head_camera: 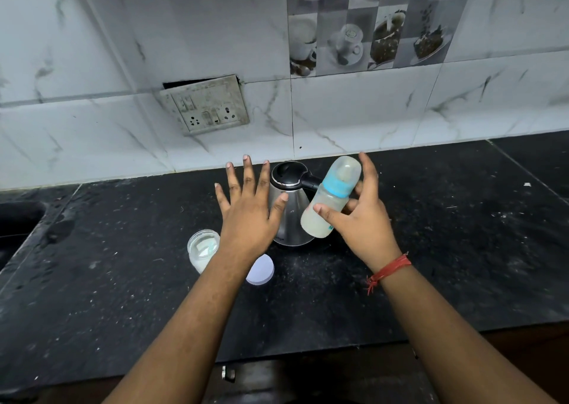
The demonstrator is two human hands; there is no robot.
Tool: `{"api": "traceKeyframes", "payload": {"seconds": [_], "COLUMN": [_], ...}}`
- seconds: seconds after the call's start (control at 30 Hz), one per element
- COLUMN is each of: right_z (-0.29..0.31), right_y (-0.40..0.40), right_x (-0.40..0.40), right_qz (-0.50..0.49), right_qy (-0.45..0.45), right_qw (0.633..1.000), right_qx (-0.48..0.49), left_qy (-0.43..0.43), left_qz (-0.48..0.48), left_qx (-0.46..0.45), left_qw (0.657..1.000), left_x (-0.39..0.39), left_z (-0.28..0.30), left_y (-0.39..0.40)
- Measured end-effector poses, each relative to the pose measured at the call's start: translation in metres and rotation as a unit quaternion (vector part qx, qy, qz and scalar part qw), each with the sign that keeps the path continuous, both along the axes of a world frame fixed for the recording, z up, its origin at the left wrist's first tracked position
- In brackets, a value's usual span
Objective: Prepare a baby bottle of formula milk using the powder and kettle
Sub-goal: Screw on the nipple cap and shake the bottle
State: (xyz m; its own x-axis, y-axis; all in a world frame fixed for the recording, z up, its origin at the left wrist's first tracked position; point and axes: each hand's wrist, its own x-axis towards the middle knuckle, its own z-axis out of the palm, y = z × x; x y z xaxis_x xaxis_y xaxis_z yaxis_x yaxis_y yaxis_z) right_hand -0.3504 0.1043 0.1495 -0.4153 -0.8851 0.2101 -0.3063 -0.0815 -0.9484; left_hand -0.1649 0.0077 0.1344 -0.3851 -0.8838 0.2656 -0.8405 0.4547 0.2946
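Tabletop (446, 249): black stone, speckled with pale flecks and dust, filling the middle and lower frame.
Wall (92, 65): white marble-look tiles with grey veins, across the upper frame.
Picture tiles (369, 24): upper right of the frame, a patchwork of cups, saucers and coffee beans in grey and brown.
Socket panel (205, 107): upper centre-left on the wall, grimy, tilted, with a dark gap above its top edge.
Sink (15, 219): dark basin edge at the far left.
Metal knob (228, 374): bottom centre, below the tabletop's front edge.
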Motion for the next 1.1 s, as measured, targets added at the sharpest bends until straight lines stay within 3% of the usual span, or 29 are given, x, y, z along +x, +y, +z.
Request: {"api": "traceKeyframes", "payload": {"seconds": [0.53, 1.1], "right_z": [-0.113, -0.158], "right_y": [-0.002, -0.006], "right_x": [0.02, 0.013], "right_qz": [0.044, 0.075], "right_qy": [0.133, 0.144], "right_qw": [0.986, 0.977], "right_qx": [0.093, 0.138], "left_qy": [-0.119, -0.155], "left_qz": [-0.051, -0.049], "left_qx": [0.053, 0.089], "left_qw": [0.99, 0.983], "left_x": [0.018, 0.021], "left_z": [-0.109, -0.122], "left_y": [0.029, 0.039]}}
